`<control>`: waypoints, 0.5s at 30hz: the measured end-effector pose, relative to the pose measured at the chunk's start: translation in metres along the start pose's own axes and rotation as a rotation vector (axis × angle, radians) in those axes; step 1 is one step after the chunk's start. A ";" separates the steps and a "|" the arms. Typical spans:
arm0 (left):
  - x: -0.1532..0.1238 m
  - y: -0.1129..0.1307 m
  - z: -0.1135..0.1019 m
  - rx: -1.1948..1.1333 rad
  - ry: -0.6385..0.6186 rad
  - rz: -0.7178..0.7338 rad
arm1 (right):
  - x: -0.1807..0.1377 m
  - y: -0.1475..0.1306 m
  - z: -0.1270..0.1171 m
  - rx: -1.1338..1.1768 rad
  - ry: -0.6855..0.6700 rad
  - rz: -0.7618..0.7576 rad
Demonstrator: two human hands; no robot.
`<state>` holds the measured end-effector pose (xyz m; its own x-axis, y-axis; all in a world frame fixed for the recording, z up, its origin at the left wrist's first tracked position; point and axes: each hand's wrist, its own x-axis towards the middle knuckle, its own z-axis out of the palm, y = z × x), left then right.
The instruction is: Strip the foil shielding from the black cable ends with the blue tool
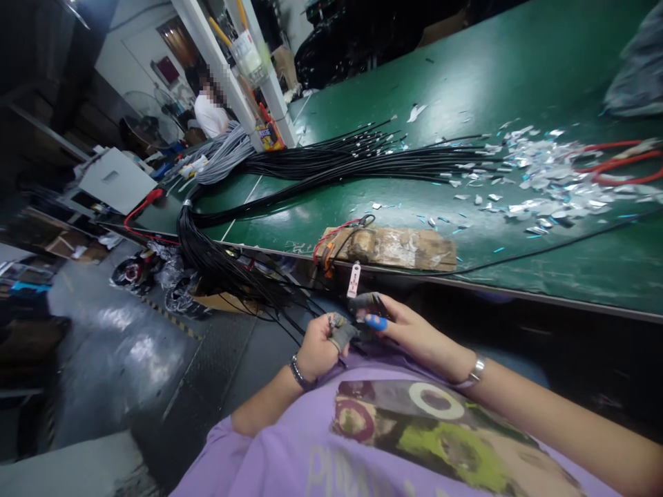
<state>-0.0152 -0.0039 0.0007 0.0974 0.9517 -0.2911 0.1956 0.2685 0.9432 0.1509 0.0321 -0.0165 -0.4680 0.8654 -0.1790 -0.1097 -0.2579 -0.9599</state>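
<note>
The black cables [204, 259] hang over the table edge at ten o'clock from the hands, and loose strands run down from them toward the person's lap. The left hand [322, 344] is curled, its thumb drawn in against fingers wrapped in grey. The right hand [401, 321] meets it at two o'clock, thumb and fingers bent toward each other, a blue cover [376, 323] on the thumb. The fingertips are nearly together, but blur and dark strands hide the gap, so I cannot tell what either hand pinches.

The step in hand looks like close finger work on strand ends, done off the table. The next move seems to call for a sure fingertip grip and enough slack that no strand drags on the edge.

At twelve o'clock, just above the right hand, a white tag [354, 279] hangs by the edge. At one o'clock a wooden block [427, 250] lies along the front of the green table [518, 90]. At two o'clock, well apart from the hands, are shiny scraps [543, 183] and a looped red cord [616, 181]. Grey cables [225, 155] lie at eleven o'clock, with a seated co-worker [210, 116] beyond.
</note>
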 end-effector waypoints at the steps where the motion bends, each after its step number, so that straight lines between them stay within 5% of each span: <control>1: 0.000 0.000 0.000 -0.003 0.008 -0.003 | -0.001 -0.001 0.000 -0.018 -0.006 -0.019; 15: 0.000 -0.004 0.002 0.010 0.051 -0.004 | -0.004 -0.001 0.008 0.091 0.041 0.101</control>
<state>-0.0139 -0.0057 -0.0031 0.0466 0.9570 -0.2862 0.2054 0.2712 0.9403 0.1460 0.0256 -0.0136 -0.4447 0.8493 -0.2844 -0.1436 -0.3810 -0.9133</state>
